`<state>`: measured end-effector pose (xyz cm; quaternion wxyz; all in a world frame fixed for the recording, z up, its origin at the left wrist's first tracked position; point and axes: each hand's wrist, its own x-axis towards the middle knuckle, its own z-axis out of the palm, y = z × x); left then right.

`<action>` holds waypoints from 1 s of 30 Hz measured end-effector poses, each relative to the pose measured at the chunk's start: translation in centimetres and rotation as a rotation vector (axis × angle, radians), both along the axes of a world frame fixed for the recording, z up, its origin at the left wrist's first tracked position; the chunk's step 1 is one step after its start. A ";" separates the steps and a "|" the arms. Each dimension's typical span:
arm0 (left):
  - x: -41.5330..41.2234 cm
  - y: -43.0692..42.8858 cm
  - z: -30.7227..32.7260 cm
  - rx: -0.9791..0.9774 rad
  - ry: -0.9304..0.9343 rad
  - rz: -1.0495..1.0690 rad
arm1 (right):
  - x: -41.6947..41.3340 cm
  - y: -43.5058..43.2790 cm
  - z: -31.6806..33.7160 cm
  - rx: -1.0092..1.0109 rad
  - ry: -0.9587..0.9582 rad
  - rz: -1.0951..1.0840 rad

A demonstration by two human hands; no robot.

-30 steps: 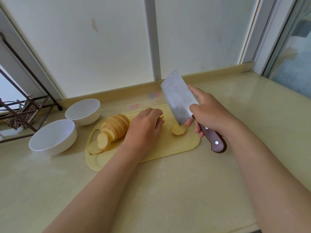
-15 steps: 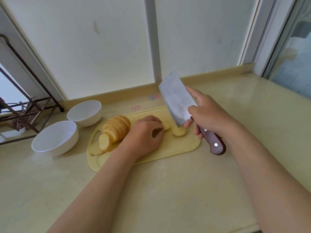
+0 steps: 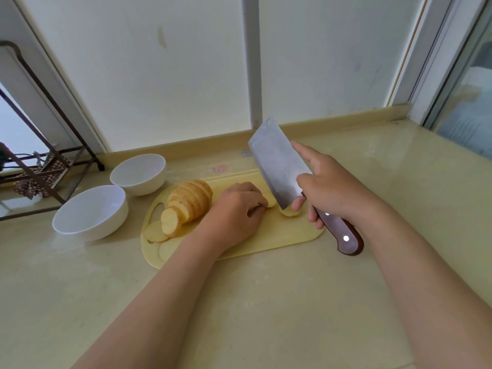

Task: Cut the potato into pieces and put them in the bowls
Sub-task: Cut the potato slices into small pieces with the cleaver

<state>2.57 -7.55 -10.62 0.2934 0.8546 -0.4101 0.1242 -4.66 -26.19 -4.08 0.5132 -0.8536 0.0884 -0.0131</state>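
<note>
Beside the cutting board (image 3: 279, 235) stand two white bowls (image 3: 90, 211) (wire rack (image 3: 45, 177) behind).

The potato (image 3: 190, 199) lies on the yellow cutting board (image 3: 266, 241) as a leaning row of round slices, skin outside, pale yellow inside. Loose slices (image 3: 154, 231) lie flat at the board's left end. A small piece (image 3: 270, 202) and a round slice (image 3: 288, 214) lie nearer the right. Two empty white bowls, one nearer (image 3: 90, 211) and one farther (image 3: 138, 173), stand just left of the board.

Home kitchen: pale stone surface (image 3: 266, 302) under a window, with cutting board (image 3: 279, 235), cleaver (image 3: 277, 163), white bowls (image 3: 89, 211).
</note>
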 end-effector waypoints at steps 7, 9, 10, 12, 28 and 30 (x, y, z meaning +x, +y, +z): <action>0.2 -0.1 0.0 0.041 -0.042 -0.057 | -0.5 1.8 0.8 -0.136 0.039 0.036; 0.4 -0.1 0.1 0.057 -0.068 -0.068 | -0.5 2.4 1.3 -0.200 0.075 0.055; 0.4 -0.2 0.2 0.066 -0.080 -0.078 | -0.4 2.6 1.6 -0.227 0.093 0.060; 0.5 -0.3 0.5 0.089 -0.096 -0.097 | -0.5 2.8 2.1 -0.270 0.124 0.058; 1.8 -0.1 0.2 0.138 -0.187 -0.216 | -1.9 2.7 3.2 -0.351 0.205 0.084; 1.8 -0.1 0.2 0.143 -0.198 -0.223 | -1.8 2.9 3.2 -0.373 0.208 0.079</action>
